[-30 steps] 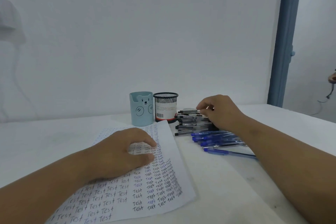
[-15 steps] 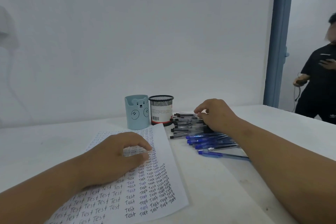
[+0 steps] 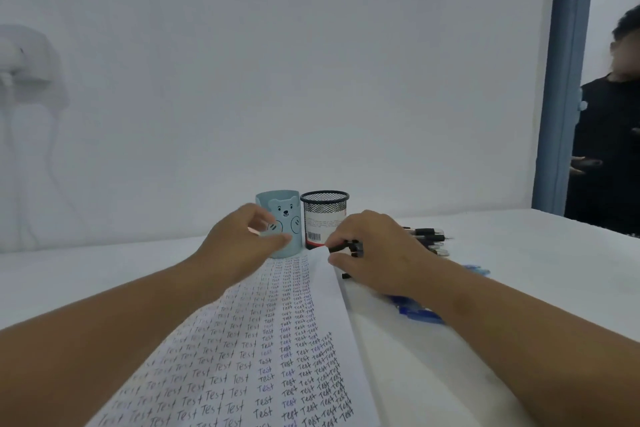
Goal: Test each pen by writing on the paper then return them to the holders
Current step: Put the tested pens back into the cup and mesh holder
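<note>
A paper sheet [image 3: 277, 340] filled with rows of handwritten "Test" lies on the white table [image 3: 104, 270]. At its far end stand a light blue bear holder [image 3: 289, 210] and a black mesh holder [image 3: 324, 215], both showing no pens. My right hand [image 3: 377, 253] grips a black pen [image 3: 343, 248], its end pointing left just over the sheet's far right corner. My left hand [image 3: 239, 243] hovers in front of the blue holder with loosely curled fingers, thumb toward it. Black pens [image 3: 429, 236] are piled behind my right hand, and blue pens [image 3: 415, 314] lie under my right forearm.
A person in black [image 3: 606, 149] stands past the table's far right corner beside a blue door frame [image 3: 561, 80]. A white wall device [image 3: 20, 59] with a cable hangs at the left. The white wall runs close behind the holders.
My left hand has lifted off the paper and moved forward to the blue holder. My right hand has taken a black pen from the pile and carried it left.
</note>
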`<state>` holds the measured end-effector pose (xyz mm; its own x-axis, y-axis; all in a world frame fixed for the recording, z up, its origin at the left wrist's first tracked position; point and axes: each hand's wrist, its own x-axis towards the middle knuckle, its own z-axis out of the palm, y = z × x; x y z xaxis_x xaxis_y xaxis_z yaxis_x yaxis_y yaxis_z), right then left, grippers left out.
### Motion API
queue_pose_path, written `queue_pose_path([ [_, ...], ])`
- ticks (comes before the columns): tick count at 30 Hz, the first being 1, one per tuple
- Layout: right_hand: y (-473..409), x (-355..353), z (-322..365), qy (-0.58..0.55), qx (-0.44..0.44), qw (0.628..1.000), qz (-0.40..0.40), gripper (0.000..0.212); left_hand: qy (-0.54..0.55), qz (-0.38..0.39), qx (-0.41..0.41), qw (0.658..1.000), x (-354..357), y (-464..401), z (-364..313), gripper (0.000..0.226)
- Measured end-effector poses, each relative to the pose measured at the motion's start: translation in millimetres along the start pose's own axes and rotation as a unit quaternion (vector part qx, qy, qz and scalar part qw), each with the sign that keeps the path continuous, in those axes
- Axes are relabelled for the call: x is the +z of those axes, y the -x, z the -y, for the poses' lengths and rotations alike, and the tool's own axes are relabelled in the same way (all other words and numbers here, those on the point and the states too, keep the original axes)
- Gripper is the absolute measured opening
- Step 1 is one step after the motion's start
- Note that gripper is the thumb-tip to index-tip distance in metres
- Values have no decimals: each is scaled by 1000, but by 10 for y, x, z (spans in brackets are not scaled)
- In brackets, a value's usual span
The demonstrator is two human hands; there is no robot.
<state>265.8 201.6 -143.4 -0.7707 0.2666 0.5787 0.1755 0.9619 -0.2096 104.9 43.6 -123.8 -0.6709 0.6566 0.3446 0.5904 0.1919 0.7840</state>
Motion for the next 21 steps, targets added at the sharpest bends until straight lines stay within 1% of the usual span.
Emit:
queue_pose_path([
  [3, 23, -81, -85, -3, 16, 1000, 3, 17, 72, -46, -51, 995, 128, -207, -22, 73],
  [5, 37, -161, -159, -1, 48, 999, -4, 19, 93, -71, -75, 990, 197, -307, -15, 97],
  [8, 55, -257, -298, -25, 99, 994, -31, 15, 140, -56, -104, 983, 274, -432, 21, 116],
  [11, 46, -244, -339, -28, 115, 992, -31, 13, 167, -44, -126, 977, 321, -555, 114, 125],
  [14, 34, -191, -320, -33, 116, 992, -22, 12, 183, -57, -123, 974, 358, -662, 186, 124],
  [15, 32, -186, -310, -33, 115, 993, -20, 13, 182, -66, -120, 974, 362, -673, 190, 119],
  [17, 35, -182, -294, -34, 115, 993, -17, 13, 176, -90, -100, 975, 359, -665, 188, 99],
  [19, 43, -188, -293, -38, 116, 992, -19, 13, 185, -117, -59, 974, 344, -602, 145, 82],
  [21, 50, -202, -302, -40, 116, 992, -25, 12, 196, -137, -7, 971, 310, -497, 72, 75],
])
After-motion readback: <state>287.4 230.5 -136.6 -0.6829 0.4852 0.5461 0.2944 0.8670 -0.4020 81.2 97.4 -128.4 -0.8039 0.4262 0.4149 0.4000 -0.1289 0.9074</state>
